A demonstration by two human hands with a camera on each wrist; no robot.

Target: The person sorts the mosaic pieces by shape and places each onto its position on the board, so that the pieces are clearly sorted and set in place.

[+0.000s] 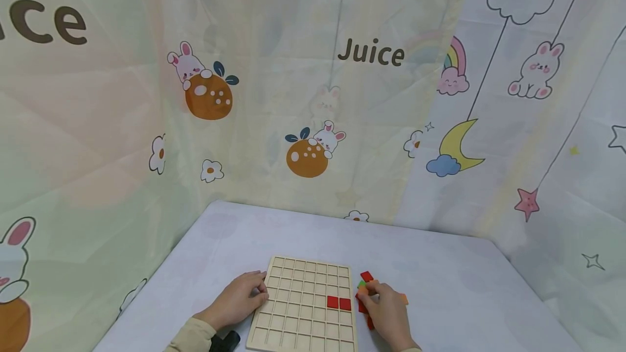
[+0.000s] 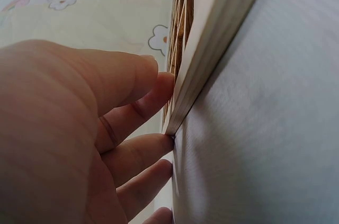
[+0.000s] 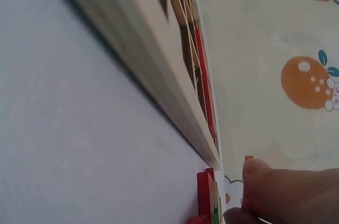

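Observation:
A pale wooden grid board [image 1: 293, 308] lies flat on the table, with two red square tiles [image 1: 339, 302] side by side in its cells near the right edge. My left hand [image 1: 240, 299] rests at the board's left edge, fingers loosely bent. The left wrist view shows its fingertips [image 2: 167, 83] right at the wooden side. To the right of the board, my right hand [image 1: 386, 311] is over a small pile of loose tiles [image 1: 367, 276]. In the right wrist view, its thumb [image 3: 259, 168] and a finger pinch a red tile [image 3: 249, 157], mostly hidden behind the thumb.
Red, green and orange tiles lie close along the board's right side, an orange tile [image 1: 404, 299] just beyond the right hand. A black object [image 1: 226, 341] is beside the left wrist. Printed cloth [image 1: 274, 96] hangs behind the white table [image 1: 459, 287].

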